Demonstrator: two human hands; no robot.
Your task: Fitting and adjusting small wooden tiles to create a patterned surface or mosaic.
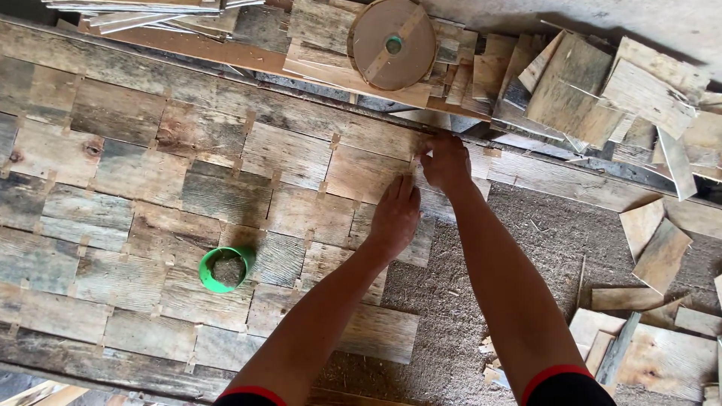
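Left hand point(394, 214) lies flat, fingers spread, on a weathered wood tile point(368, 174) at frame centre. Right hand point(445, 161) pinches that tile's right edge. Green tape roll point(224, 268) sits lower left; round wooden disc point(392, 43) top centre.

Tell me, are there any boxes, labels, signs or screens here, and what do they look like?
None that I can see: no packages, labels, signs or screens.
Nearest things: a green ring on the wood pieces, and a round brown disc at the top.
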